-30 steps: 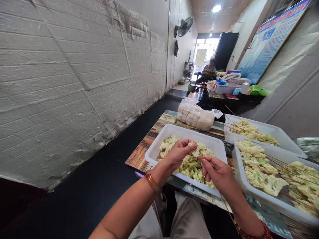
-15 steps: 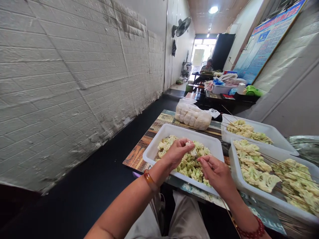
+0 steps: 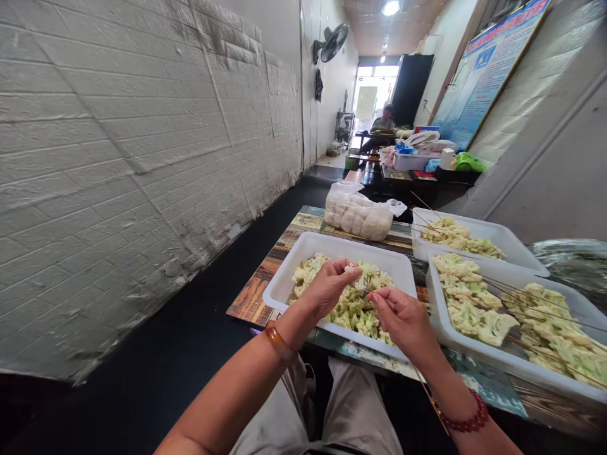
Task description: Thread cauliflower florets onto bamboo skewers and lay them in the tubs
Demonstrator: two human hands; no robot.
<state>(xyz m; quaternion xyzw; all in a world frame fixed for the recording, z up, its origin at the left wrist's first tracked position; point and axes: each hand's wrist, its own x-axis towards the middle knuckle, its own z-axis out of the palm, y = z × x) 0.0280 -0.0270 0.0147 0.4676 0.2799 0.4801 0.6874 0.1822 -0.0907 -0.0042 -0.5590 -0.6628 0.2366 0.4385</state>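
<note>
My left hand point(image 3: 329, 287) is closed in a pinch on a small cauliflower floret point(image 3: 351, 268) above a white tray point(image 3: 303, 249) of loose cauliflower pieces. My right hand point(image 3: 401, 316) is closed on a thin bamboo skewer point(image 3: 429, 395), which runs back under my wrist and points toward the floret. Both hands hover over the tray's near half, a few centimetres apart. An amber bangle sits on my left wrist and a red bead bracelet on my right.
Two more white trays point(image 3: 512, 363) point(image 3: 509, 237) on the right hold cauliflower threaded on skewers. A clear plastic bag point(image 3: 358, 215) of pale pieces lies behind the near tray. A white brick wall runs along the left. A person sits at a far cluttered table point(image 3: 412, 174).
My hands stay together over the tray, the floret still pinched in the left. The view has shifted slightly, so everything sits a little further left and lower.
</note>
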